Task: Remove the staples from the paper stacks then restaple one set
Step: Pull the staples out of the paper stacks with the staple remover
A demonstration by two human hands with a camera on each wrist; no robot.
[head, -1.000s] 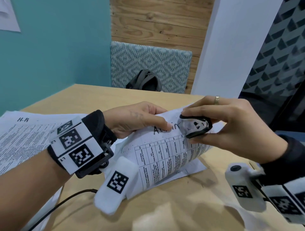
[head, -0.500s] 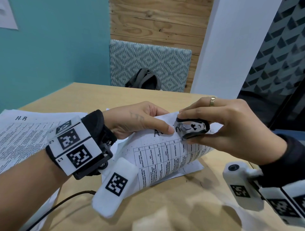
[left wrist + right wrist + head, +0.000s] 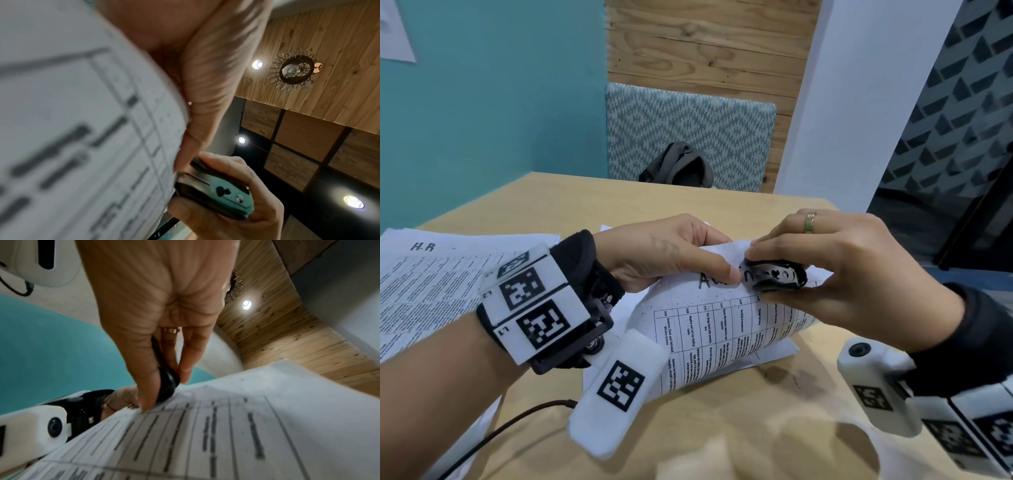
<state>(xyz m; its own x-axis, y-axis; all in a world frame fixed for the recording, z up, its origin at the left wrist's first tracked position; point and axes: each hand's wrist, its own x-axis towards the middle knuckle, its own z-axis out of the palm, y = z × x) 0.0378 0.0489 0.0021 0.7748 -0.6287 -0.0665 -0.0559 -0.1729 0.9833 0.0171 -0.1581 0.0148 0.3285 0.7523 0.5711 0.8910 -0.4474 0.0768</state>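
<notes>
1. Nearest the viewer, bare wood of the tabletop [image 3: 722, 428] lies open between the two forearms, crossed only by a dark cable [image 3: 493, 435] at the lower left.
2. To the left, a flat stack of papers [image 3: 431, 284] headed "H-R" lies on the tabletop and runs out of view at the left edge.
3. In the middle, the held paper set [image 3: 722, 325] is lifted and bowed upward, its lower edge touching the tabletop on a flat sheet [image 3: 774, 354] beneath it; it shows a printed table and handwriting along the top.
4. The left hand [image 3: 664, 253] grips the top edge of the set, its fingers [image 3: 722, 272] curled, with the thumb pressed on the handwritten word.
5. Just right of that thumb, the right hand [image 3: 852, 274] pinches a black staple remover [image 3: 774, 275] between thumb and fingers [image 3: 784, 245]; the tool's tip touches the top edge of the set. The left wrist view shows a metal plate on the tool's side.
6. Beyond the hands the tabletop is bare up to its far edge.
7. Past that edge, a dark bag [image 3: 678, 166] rests against a patterned seat back [image 3: 688, 130].
</notes>
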